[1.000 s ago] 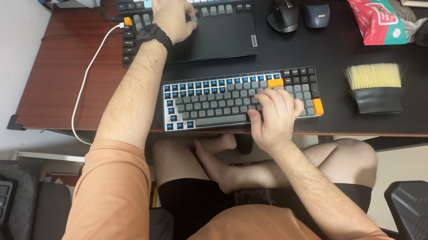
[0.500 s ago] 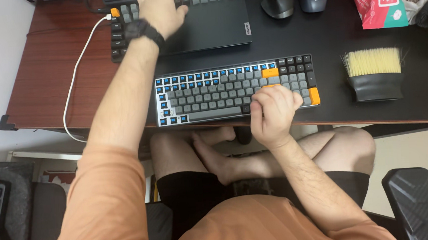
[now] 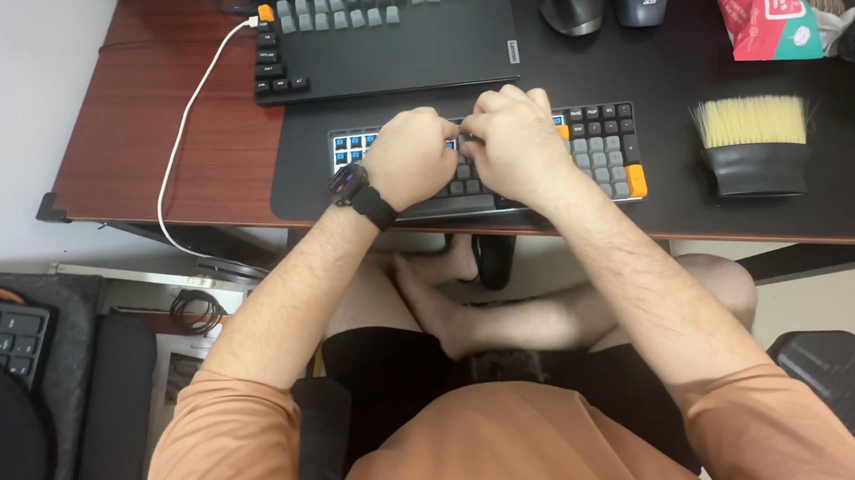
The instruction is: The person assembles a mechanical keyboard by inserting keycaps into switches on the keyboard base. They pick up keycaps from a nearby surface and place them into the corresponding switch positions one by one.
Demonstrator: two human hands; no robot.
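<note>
Left hand point(image 3: 410, 157) and right hand point(image 3: 513, 142), fingers curled and knuckles nearly touching, rest together on the keyboard point(image 3: 597, 153) at frame centre; whether they pinch a keycap cannot be told. Loose grey keycaps point(image 3: 341, 11) lie on the closed laptop point(image 3: 414, 50) above; a brush point(image 3: 752, 142) stands at right.

A closed black laptop point(image 3: 415, 55) sits at the upper centre of the frame with loose grey keycaps point(image 3: 336, 13) lined along its top edge. Two computer mice point(image 3: 606, 2) rest at the upper right beside a red and green packet point(image 3: 760, 6). A brush with pale yellow bristles point(image 3: 752, 142) lies at the right, and a white cable point(image 3: 180, 147) trails over the wooden desk point(image 3: 159, 128) at the left.
</note>
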